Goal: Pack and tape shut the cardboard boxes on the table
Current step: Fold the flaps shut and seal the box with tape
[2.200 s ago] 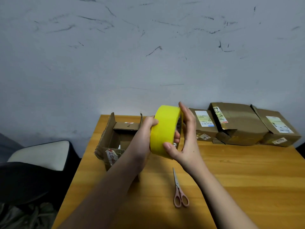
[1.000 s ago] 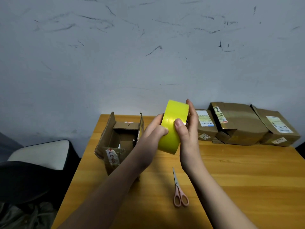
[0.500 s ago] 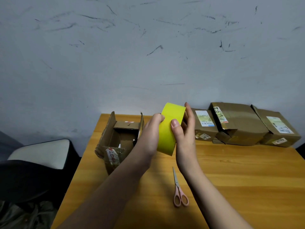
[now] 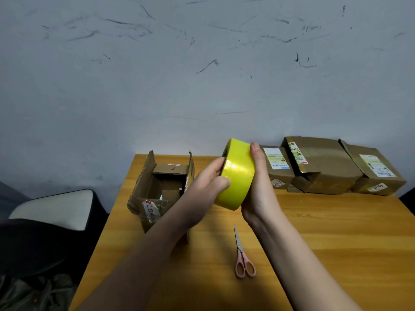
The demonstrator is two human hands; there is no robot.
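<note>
Two hands: left hand [image 4: 210,179] and right hand [image 4: 258,187] both grip the yellow tape roll [image 4: 235,176] between them.
Left of hands: open cardboard box [image 4: 157,187].
Below: scissors [image 4: 242,257] on counter [image 4: 325,232].

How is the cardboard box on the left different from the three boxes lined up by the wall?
The open box has its flaps standing up, so you can see inside; the three boxes by the wall have their flaps folded down. The open box stands alone near the table's left edge; the three sit side by side, touching. The three carry white printed labels on top; the open box shows a scrap of label on its front. All are brown cardboard on the same wooden table.
</note>
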